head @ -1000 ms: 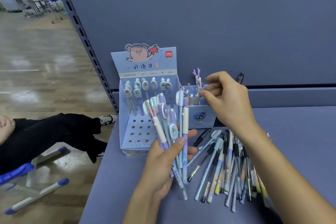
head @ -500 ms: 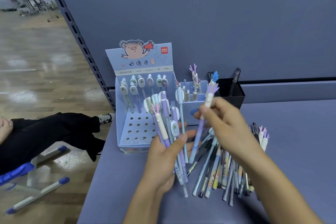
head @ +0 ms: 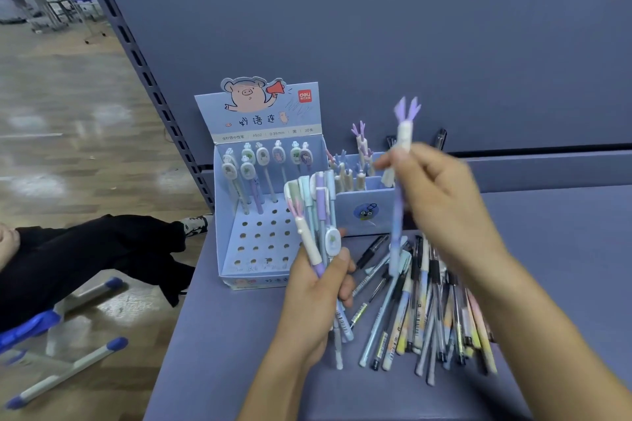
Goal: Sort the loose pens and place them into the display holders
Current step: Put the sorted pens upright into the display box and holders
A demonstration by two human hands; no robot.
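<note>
Pinching blurred antler pen [head: 404, 134], right hand [head: 444, 205]; left hand [head: 318, 297] gripping pen bundle [head: 319, 202]

The left hand [head: 316, 290] and right hand [head: 443, 205] are bare up both forearms, with short nails.

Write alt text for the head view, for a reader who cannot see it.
The right hand holds up a purple antler-topped pen while the left hand grips a bundle of pens. More loose pens lie on the table beside a pig-printed display box.
</note>
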